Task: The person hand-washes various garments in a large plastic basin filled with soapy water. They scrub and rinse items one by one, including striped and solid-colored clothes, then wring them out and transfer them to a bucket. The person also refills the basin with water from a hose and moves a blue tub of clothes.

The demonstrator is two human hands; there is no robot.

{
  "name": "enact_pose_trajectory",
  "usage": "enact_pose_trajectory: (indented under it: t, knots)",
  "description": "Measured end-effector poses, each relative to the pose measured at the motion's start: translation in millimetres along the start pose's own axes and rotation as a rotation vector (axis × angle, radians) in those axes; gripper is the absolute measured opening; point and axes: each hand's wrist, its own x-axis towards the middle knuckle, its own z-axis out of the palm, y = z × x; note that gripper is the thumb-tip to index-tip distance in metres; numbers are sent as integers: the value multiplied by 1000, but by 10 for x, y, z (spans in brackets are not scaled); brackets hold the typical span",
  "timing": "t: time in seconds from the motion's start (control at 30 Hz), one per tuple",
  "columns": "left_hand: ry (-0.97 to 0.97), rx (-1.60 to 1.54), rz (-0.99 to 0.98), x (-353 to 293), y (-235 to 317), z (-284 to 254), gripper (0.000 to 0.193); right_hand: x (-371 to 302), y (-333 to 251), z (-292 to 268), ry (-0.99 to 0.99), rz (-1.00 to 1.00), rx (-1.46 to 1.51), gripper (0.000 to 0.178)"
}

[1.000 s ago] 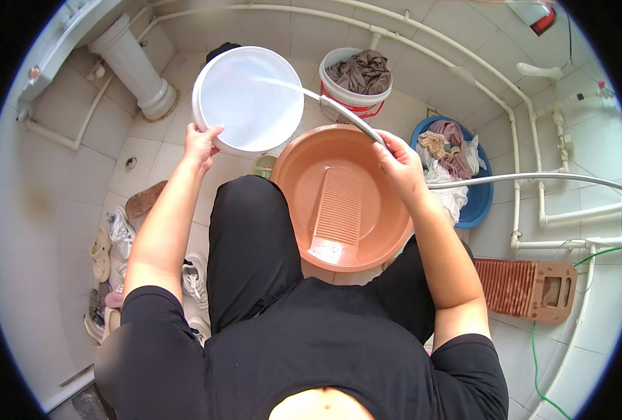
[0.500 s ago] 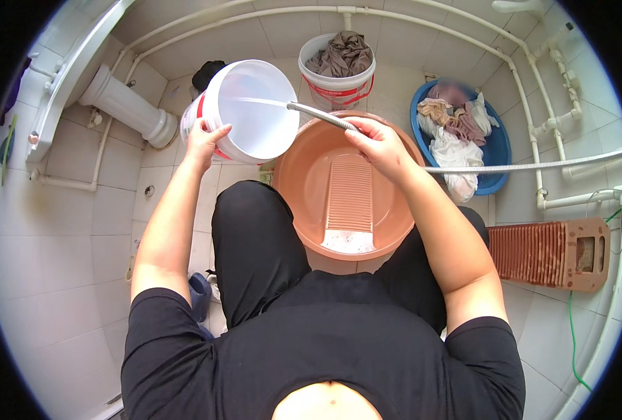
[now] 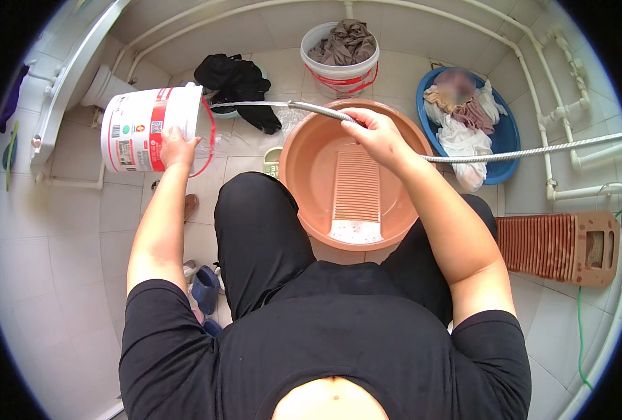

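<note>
My left hand [image 3: 176,149] grips a white plastic bucket [image 3: 132,133] with a red and white label. The bucket is tipped onto its side, its mouth turned to the right, with a red handle hanging at the rim. Whether anything is inside it, I cannot tell. Between the fingers of my right hand [image 3: 375,137] is a flexible metal hose [image 3: 318,110]. Water streams leftward from its tip toward the bucket and the black cloth [image 3: 237,84]. Below that hand stands an orange-brown basin [image 3: 304,189] with a ribbed washboard [image 3: 357,185] built into it.
A white bucket [image 3: 339,78] of brown cloth stands at the back. To the right sits a blue tub [image 3: 503,150] with pale clothes. A separate brown washboard [image 3: 535,245] lies at my right. Blue slippers [image 3: 206,288] and a pale green item [image 3: 272,159] are on the tiled floor.
My left hand has moved the bucket left and turned it, so its label side now faces me. The black cloth behind it has come into view. The hose still runs in my right hand.
</note>
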Motion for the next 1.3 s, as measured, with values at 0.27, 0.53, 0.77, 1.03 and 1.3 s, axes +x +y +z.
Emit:
enact_pose_trajectory:
  t: [0.27, 0.53, 0.77, 1.03, 1.3]
  knots:
    - [100, 98, -23, 24, -579, 148, 52, 93, 247, 27, 32, 40, -29, 32]
    - [182, -614, -628, 71, -1183, 821, 54, 62, 303, -77, 109, 127, -88, 29]
    - [52, -1903, -1180, -346, -1751, 1787, 47, -54, 316, -611, 350, 324, -185, 30]
    - [-82, -1975, -1420, -930, -1412, 2289, 42, -422, 477, -1712, 691, 636, 10, 26]
    - [-85, -1330, -1098, -439, -2076, 2477, 64, -679, 698, -2277, 889, 610, 582, 13]
